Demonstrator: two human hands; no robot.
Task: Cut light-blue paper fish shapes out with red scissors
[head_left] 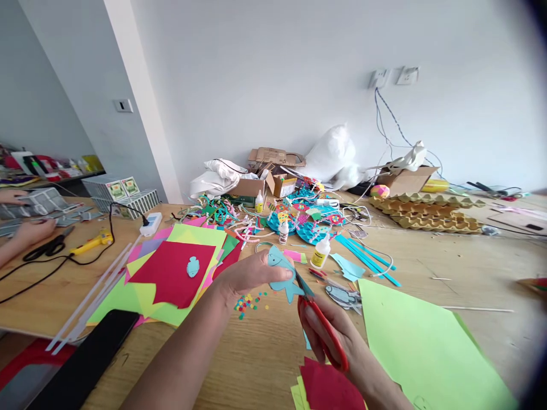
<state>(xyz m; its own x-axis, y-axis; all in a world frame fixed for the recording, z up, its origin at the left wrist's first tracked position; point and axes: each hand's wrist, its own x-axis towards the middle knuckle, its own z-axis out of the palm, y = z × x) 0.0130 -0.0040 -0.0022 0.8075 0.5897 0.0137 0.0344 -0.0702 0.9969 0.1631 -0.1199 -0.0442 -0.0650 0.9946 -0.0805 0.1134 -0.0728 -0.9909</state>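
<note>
A light blue paper fish [280,262] is pinched between the thumb and fingers of my left hand [252,273], above the middle of the table. My right hand [333,330] grips the red handles of a pair of scissors [327,330]. The scissor blades point up and left, and touch or overlap the fish's edge near its tail. A small blue paper fish [193,267] lies on red paper [175,273] at the left. Small coloured paper dots [248,304] are scattered beneath my left hand. Further grey-blue fish cut-outs [342,296] lie beyond my right hand.
Green sheets [423,341] cover the right front. Glue bottles [320,250], blue strips [367,259] and craft pieces stand or lie behind my hands. Egg trays [427,212] are stacked at the back right. Another person's hands [36,230] are at the far left, near black scissors [49,246] and a yellow glue gun [92,242].
</note>
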